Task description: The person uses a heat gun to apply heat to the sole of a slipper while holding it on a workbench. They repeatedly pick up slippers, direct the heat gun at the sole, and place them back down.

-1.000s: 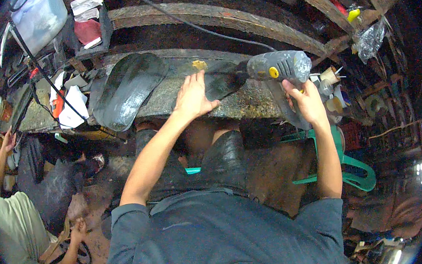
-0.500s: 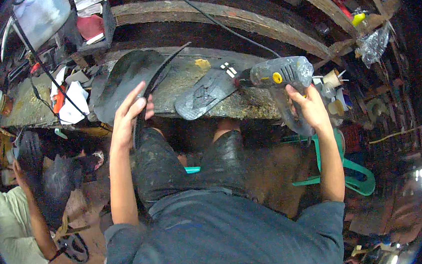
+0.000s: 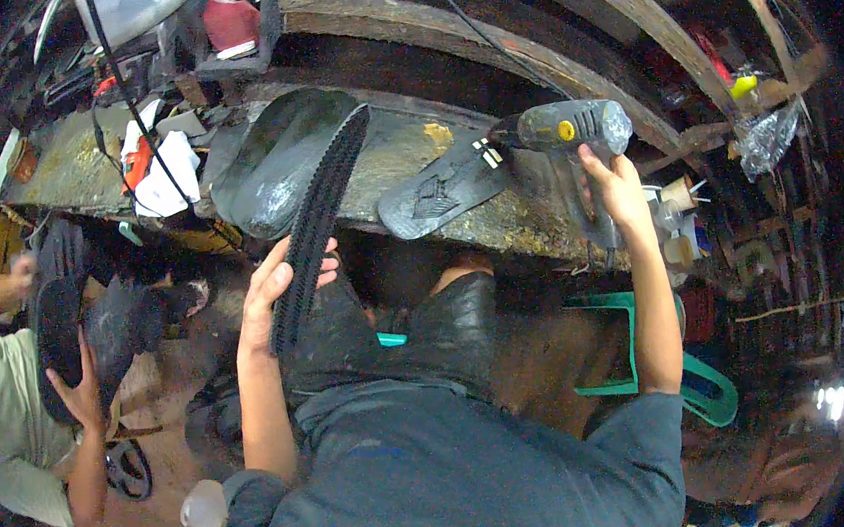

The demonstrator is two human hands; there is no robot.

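My left hand grips a long black shoe sole with a toothed edge, tilted up on its side in front of the bench. My right hand is wrapped round the handle of a grey heat gun with a yellow dial, its nozzle pointing left. Below the nozzle, a flat dark sole with a lined pattern lies on the bench, small white pieces at its far end. Larger black sole-shaped pieces rest on the bench beyond my left hand.
The worn wooden bench runs across in front of my knees. White and orange scraps lie on its left part. A co-worker at the left holds a black sole. A green plastic stool stands at the right.
My left hand has turned the sole so its toothed edge faces up. The heat gun stays over the bench in my right hand. The co-worker's black sole has come into clearer view.
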